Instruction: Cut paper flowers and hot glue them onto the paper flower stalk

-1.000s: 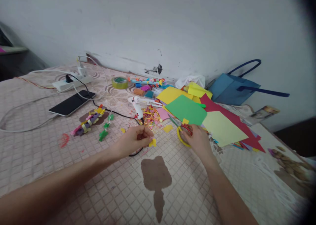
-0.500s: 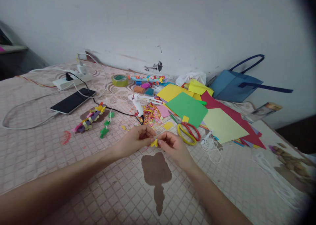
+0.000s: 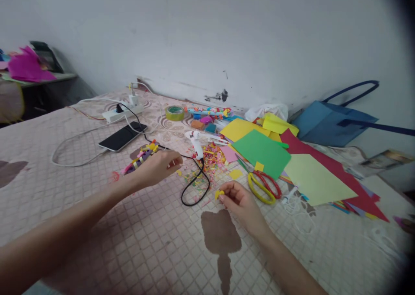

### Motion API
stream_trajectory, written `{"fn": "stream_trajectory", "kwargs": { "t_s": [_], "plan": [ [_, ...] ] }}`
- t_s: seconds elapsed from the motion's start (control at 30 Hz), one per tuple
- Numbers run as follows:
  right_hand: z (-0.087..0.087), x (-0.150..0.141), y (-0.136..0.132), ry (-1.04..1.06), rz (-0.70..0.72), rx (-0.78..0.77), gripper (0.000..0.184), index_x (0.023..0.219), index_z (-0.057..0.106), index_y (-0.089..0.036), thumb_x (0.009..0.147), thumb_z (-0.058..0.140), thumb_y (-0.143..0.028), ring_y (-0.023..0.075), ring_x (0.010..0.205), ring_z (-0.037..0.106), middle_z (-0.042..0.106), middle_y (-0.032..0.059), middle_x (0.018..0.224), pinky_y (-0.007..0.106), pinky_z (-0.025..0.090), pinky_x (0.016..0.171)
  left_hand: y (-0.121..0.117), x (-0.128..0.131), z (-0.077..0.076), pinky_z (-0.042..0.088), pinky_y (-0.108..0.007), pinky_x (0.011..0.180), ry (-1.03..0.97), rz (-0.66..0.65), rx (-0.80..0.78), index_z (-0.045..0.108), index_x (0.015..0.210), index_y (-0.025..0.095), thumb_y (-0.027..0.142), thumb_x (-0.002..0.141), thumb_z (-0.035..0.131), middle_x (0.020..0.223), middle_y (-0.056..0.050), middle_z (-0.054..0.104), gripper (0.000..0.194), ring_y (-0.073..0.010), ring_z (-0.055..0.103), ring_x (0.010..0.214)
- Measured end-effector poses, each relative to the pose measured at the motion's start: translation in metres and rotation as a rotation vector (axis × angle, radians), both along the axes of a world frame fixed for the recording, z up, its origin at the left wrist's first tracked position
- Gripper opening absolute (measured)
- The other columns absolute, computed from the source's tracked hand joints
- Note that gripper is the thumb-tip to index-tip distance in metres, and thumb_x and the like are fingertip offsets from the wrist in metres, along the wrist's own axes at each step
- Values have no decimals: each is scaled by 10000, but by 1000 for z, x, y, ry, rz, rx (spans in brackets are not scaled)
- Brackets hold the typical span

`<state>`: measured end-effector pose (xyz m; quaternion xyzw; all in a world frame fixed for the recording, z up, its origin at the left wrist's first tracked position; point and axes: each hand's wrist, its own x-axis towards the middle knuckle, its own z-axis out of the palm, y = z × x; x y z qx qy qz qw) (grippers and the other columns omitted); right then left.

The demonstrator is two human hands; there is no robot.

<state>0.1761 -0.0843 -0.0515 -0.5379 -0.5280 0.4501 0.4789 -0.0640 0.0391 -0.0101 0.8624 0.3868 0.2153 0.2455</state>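
Note:
My right hand [image 3: 241, 204] pinches a small yellow paper flower [image 3: 219, 194] between thumb and fingertips, above the tiled-pattern tablecloth. Off to the left, my left hand [image 3: 162, 167] is apart from it, fingers loosely bent and a gap at the thumb, with nothing visible in them. Behind that hand and wrist lies a purple, yellow and pink paper craft [image 3: 142, 160], partly covered. A white glue gun [image 3: 195, 144] rests beyond the hands, its black cord looping between them. Red-and-yellow scissors [image 3: 264, 187] lie just right of my right hand.
Paper scraps [image 3: 212, 159] are scattered by the glue gun. Coloured sheets [image 3: 262, 152] spread at the right, near white string [image 3: 296, 206] and a blue bag [image 3: 333, 122]. A phone [image 3: 123, 137], power strip [image 3: 123, 112] and tape roll [image 3: 174, 112] sit farther back.
My hands have parted. The left let go of the yellow flower and moved left, while the right keeps it. The view has turned left, and the green paper pieces are now hidden.

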Motion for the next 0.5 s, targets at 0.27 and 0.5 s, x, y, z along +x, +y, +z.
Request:
{"fn": "stream_trajectory", "kwargs": {
  "t_s": [0.27,0.5],
  "plan": [
    [-5,-4,-1,-48,23,-25,189,854,565,-183,762,641,-330,130,681,551,581,-1,749,242,440,615,15,-9,-27,409,-255,676,28,-186,4,639,828,163,156,758,529,848,-55,614,131,-150,544,731],
    [-8,-3,-2,-56,49,-50,138,873,553,-186,789,610,-280,128,703,538,573,-2,769,244,431,635,18,-10,-25,405,-240,638,58,-203,17,605,753,158,148,772,520,803,-44,596,88,-139,541,700]
  ]
}}
